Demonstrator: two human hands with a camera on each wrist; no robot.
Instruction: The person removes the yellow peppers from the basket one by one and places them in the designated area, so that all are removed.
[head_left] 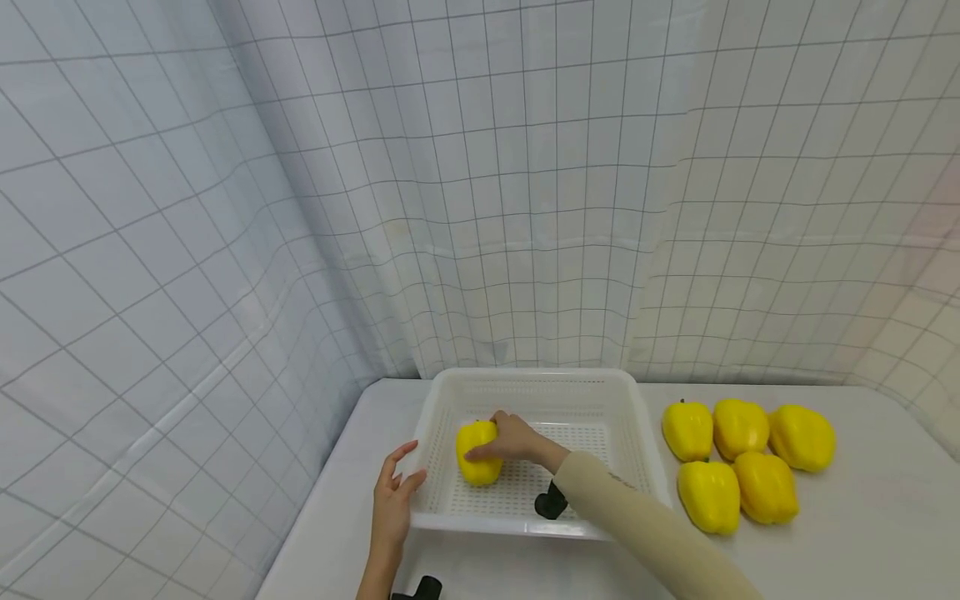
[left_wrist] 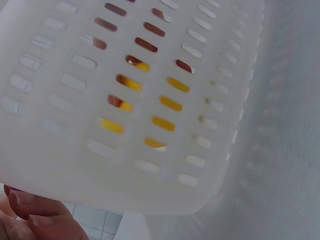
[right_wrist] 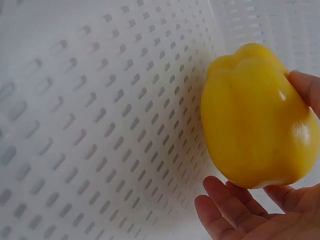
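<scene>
A yellow bell pepper (head_left: pixel 474 467) is inside the white perforated basket (head_left: pixel 540 527), towards its left side. My right hand (head_left: pixel 513 437) grips the pepper, and in the right wrist view the thumb and fingers lie on opposite sides of the pepper (right_wrist: pixel 255 120). The left hand (head_left: pixel 393 496) is at the basket's left rim, thumb and fingers spread apart, their tips at the edge. From the left wrist, the basket's slotted wall (left_wrist: pixel 65 165) fills most of the view, with yellow showing through the slots and left-hand fingers (left_wrist: pixel 47 215) below.
Right of the basket, several more yellow bell peppers (head_left: pixel 708 496) lie grouped on the white table (head_left: pixel 862 533). A white gridded curtain (head_left: pixel 525 208) hangs behind and along the left. Black wrist devices (head_left: pixel 551 502) show near both wrists.
</scene>
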